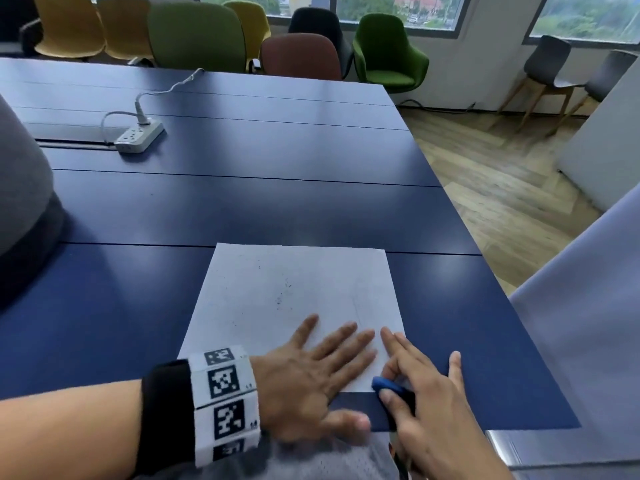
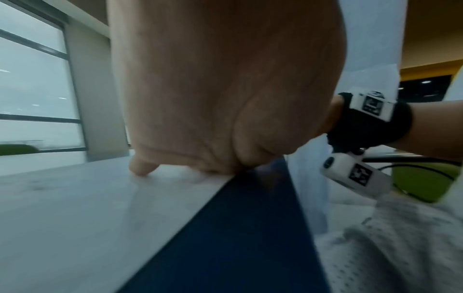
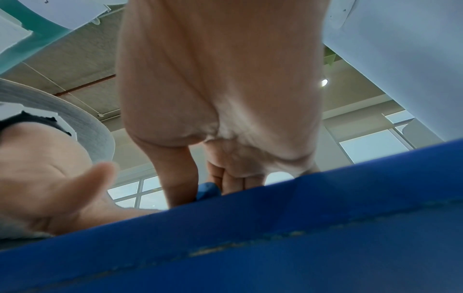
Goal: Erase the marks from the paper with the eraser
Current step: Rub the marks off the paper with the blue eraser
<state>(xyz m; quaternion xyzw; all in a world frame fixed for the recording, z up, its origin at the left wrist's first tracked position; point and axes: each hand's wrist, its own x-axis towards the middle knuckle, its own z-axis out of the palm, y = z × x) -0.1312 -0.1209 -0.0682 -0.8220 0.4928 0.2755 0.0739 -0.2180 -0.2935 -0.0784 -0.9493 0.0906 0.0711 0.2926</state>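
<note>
A white sheet of paper (image 1: pixel 291 299) lies on the dark blue table (image 1: pixel 242 202) near its front edge, with faint pencil specks around its middle. My left hand (image 1: pixel 318 372) lies flat on the paper's near part, fingers spread and straight. My right hand (image 1: pixel 415 386) is at the paper's near right corner and pinches a blue eraser (image 1: pixel 388 385) between thumb and fingers. In the right wrist view the eraser (image 3: pixel 208 190) shows as a blue lump between thumb and fingers. The left wrist view has the left hand (image 2: pixel 220 99) pressing on the paper (image 2: pixel 100 208).
A white power strip (image 1: pixel 138 135) with a plugged cable sits at the far left of the table. A grey-clad person's arm (image 1: pixel 20 188) is at the left edge. Several chairs (image 1: pixel 301 57) stand beyond the table. Wooden floor (image 1: pixel 502 188) lies to the right.
</note>
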